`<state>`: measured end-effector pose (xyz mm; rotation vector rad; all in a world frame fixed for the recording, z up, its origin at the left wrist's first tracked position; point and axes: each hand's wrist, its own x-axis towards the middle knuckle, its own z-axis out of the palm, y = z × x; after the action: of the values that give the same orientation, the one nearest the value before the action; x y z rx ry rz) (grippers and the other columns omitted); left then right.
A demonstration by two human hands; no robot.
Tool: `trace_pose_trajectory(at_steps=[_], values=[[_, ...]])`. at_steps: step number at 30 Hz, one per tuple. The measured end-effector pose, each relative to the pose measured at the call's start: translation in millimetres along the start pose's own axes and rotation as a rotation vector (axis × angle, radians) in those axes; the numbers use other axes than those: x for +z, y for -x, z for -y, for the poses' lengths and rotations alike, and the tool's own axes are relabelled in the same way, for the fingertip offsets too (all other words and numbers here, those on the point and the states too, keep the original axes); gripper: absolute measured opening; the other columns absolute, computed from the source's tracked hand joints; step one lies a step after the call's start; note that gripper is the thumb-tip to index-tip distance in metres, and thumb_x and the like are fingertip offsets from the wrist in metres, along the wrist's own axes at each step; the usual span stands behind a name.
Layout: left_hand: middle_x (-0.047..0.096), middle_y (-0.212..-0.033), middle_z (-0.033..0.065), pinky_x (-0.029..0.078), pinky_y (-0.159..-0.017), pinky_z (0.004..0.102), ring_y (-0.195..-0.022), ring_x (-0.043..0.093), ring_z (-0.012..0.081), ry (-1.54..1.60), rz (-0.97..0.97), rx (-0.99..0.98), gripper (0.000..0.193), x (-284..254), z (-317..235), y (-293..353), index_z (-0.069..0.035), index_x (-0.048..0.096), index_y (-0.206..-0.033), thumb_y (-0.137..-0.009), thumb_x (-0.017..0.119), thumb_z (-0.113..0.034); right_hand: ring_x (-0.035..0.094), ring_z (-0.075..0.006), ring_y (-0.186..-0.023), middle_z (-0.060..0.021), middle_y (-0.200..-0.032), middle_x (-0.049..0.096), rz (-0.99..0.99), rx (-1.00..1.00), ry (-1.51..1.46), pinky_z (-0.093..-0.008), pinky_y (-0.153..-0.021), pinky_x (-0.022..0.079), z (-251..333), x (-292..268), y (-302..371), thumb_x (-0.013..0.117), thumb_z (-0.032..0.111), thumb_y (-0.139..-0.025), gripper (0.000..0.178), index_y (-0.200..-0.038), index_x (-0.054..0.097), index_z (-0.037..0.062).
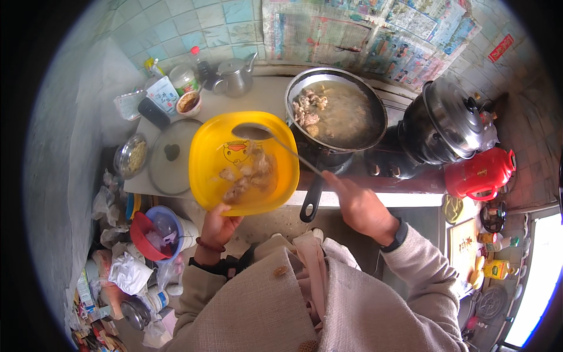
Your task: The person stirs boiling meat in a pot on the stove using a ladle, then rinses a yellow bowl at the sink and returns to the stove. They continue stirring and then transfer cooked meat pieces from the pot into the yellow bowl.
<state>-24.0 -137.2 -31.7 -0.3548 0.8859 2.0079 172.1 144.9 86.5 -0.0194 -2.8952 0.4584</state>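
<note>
My left hand (pixel 220 227) grips the near rim of a yellow basin (pixel 205 170), fingers closed on its edge. Several pieces of meat (pixel 249 176) lie in the basin's lower part. My right hand (pixel 362 210) is closed round the thin handle of a metal ladle (pixel 253 131), whose bowl hangs over the basin's far side. To the right of the basin, a black-handled wok (pixel 381 126) sits on the stove, holding cloudy broth with more meat (pixel 308 108) gathered at its left side. The wok's handle points toward me, below my ladle's shaft.
A glass lid (pixel 167 158) lies left of the basin, beside a bowl of pale pieces (pixel 136 155). Behind stand a metal kettle (pixel 234 76) and a small sauce cup (pixel 189 104). To the right are a large steel pot (pixel 448 123) and a red thermos (pixel 481 174). Tubs (pixel 146 237) crowd the lower left.
</note>
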Motion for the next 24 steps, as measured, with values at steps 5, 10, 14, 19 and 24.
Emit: trace_pose_trajectory(at_steps=[5,10,14,19,24], values=[[0.051,-0.123,0.0112,0.049,-0.092,0.0383,-0.111,0.054,0.0251,0.003,0.023,0.001,0.045,-6.0,-2.3,2.2,-0.003,0.041,-0.128,-0.084,0.046,-0.002,0.065,-0.0204,-0.056,-0.0187,-0.09,0.065,-0.069,0.351,-0.575,-0.03,-0.051,0.053,-30.6,-28.6,5.0,0.044,-0.005,-0.086,0.045,-0.131,0.044,-0.0019],[0.052,-0.123,0.0111,0.049,-0.093,0.0378,-0.111,0.055,0.025,-0.027,0.02,0.007,0.044,-12.1,-3.8,0.4,-0.003,0.042,-0.128,-0.084,0.046,-0.002,0.062,-0.016,-0.052,-0.0166,-0.088,0.066,-0.185,0.671,-0.409,-0.0272,-0.047,0.05,-85.9,-49.6,7.3,0.042,0.0,-0.09,0.039,-0.129,0.047,-0.0004],[0.051,-0.126,0.0116,0.048,-0.093,0.0378,-0.112,0.054,0.0253,-0.025,0.031,0.023,0.044,-16.2,-2.3,-1.0,-0.003,0.042,-0.128,-0.085,0.047,-0.003,0.065,-0.0289,-0.063,-0.02,-0.084,0.065,-0.211,0.62,-0.153,-0.0359,-0.056,0.053,-127.1,-54.6,12.8,0.044,-0.004,-0.083,0.041,-0.124,0.047,-0.0025],[0.049,-0.13,0.0144,0.043,-0.101,0.043,-0.119,0.05,0.029,-0.028,0.035,0.019,0.046,-15.1,-2.0,-3.2,0.002,0.038,-0.131,-0.086,0.046,-0.004,0.063,-0.0405,-0.077,-0.0234,-0.085,0.064,-0.185,0.606,0.205,-0.0476,-0.067,0.052,-154.2,-43.1,6.8,0.042,0.0,-0.084,0.036,-0.12,0.048,-0.0008],[0.048,-0.131,0.015,0.042,-0.103,0.0442,-0.12,0.049,0.0297,-0.048,-0.006,0.022,0.046,-15.4,0.7,-1.7,0.002,0.038,-0.131,-0.086,0.046,-0.005,0.064,-0.0421,-0.078,-0.0241,-0.084,0.063,-0.105,0.64,0.383,-0.0487,-0.067,0.052,-152.7,-30.5,-4.7,0.043,0.004,-0.084,0.029,-0.112,0.048,-0.0025]])
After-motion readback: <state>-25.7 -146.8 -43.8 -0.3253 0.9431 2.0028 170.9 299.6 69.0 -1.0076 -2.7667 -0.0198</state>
